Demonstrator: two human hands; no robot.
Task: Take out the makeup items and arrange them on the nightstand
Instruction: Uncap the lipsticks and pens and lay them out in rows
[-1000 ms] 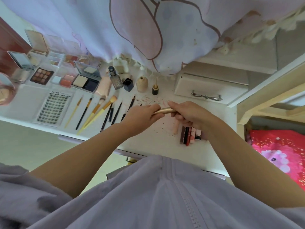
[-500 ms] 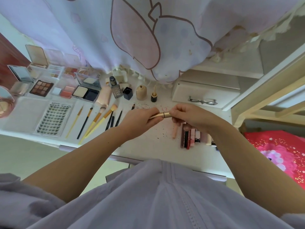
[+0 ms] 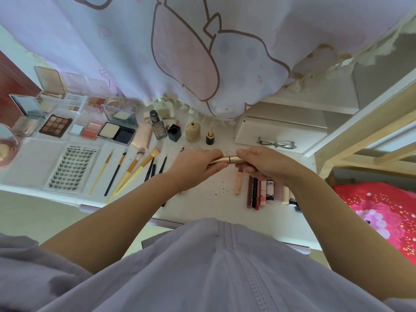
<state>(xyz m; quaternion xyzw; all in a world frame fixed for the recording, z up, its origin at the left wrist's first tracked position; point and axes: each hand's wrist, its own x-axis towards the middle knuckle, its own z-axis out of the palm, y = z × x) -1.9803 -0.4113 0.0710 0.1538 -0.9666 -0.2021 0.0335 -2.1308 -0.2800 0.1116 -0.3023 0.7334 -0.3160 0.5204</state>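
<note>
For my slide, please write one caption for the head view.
Both hands, left and right, hold a gold tube above a nightstand with arranged makeup.

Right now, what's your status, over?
Left hand and right hand both gripping slim gold tube. Held above white nightstand. Nothing in the way.

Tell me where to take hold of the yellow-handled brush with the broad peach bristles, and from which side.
Grip the brush on its long yellow handle, mid-length, from above. It lies flat on the nightstand, bristles pointing away from the person. Neighbouring brushes lie close on both sides, so pinch narrowly across the handle and keep off the soft bristles.
</note>
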